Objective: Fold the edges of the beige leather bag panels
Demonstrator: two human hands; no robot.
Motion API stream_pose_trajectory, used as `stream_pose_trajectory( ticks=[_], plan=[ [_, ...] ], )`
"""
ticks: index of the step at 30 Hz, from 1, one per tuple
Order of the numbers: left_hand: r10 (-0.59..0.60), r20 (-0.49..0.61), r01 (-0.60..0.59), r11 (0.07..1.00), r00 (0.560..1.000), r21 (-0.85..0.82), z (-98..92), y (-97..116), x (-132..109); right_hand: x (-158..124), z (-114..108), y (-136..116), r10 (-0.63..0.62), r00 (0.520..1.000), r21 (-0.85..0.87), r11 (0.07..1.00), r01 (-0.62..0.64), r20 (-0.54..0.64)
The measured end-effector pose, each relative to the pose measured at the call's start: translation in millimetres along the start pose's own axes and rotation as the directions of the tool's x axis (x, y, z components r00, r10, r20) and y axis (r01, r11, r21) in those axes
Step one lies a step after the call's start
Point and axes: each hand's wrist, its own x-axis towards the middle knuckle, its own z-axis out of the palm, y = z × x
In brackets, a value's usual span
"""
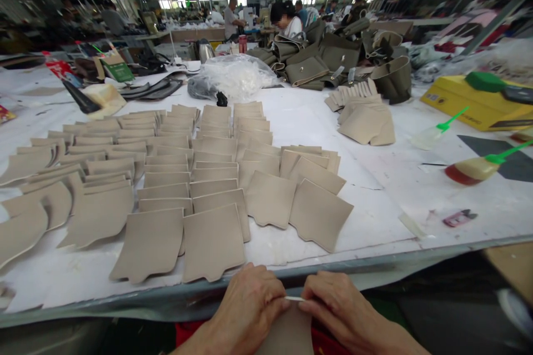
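Note:
Between my two hands is a beige leather panel (287, 334), below the table's front edge. My left hand (252, 302) pinches the panel's top edge with thumb and fingers. Close beside it, my right hand (335, 306) grips the same edge. A short pale strip of that edge shows between the two thumbs; the panel's lower part runs out of view. Just beyond my hands, rows of similar beige panels (214, 244) lie overlapping on the white-covered table (308, 258).
At right stand two glue bottles with green nozzles (470, 169) (433, 134) and a yellow box (470, 102). Another beige stack (366, 119) lies farther back, before olive bags (320, 61). A clear plastic bag (237, 75) sits mid-table. Other people work in the background.

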Motion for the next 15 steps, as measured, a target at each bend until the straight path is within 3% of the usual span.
stream_pose_trajectory(
  ticks=[6, 11, 15],
  plan=[
    [-0.047, -0.01, 0.046, 0.995, 0.999, -0.093, -26.4, -13.1, -16.1, -5.9, -2.6, 11.7, 0.077, 0.997, 0.078, 0.994, -0.077, -0.003],
    [-0.124, -0.044, 0.118, 0.984, 0.991, -0.131, -28.5, -13.7, -16.2, 7.7, -5.7, -5.1, -0.086, 0.995, -0.09, 0.993, 0.082, -0.041],
    [-0.124, -0.045, 0.114, 0.976, 0.991, -0.183, -25.8, -8.8, -12.9, 29.3, 11.5, -24.5, -0.195, 0.98, -0.234, 0.956, 0.178, -0.051]
  ],
)
